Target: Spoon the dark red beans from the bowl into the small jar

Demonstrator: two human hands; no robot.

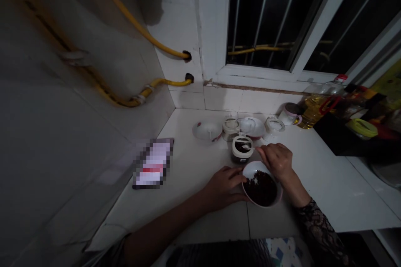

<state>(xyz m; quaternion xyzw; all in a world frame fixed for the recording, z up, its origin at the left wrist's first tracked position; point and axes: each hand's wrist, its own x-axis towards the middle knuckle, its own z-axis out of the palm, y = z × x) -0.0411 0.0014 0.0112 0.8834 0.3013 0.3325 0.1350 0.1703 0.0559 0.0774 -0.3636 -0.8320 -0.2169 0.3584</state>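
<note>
My left hand [223, 187] grips the left side of a white bowl [249, 170], thumb and fingers at its rim. Dark reddish-brown crumbly food [263, 190] covers much of the bowl's inside. Above the bowl's far rim, my right hand [278, 159] is closed around the handle of a small spoon [248, 147]. The spoon's head is at the mouth of a seasoning jar [241, 157] with a pale rim and dark contents. Whether the spoon carries anything is too small to make out.
Behind the jar stand a clear-looking bowl [206, 132], a lidded jar [231, 129], a white bowl [257, 128] and another jar [274, 127]. An oil bottle [310, 110] and a lidded cup [290, 114] are farther right. A phone-like device [153, 163], blurred out, lies left. Yellow pipes [119, 100] run along the wall.
</note>
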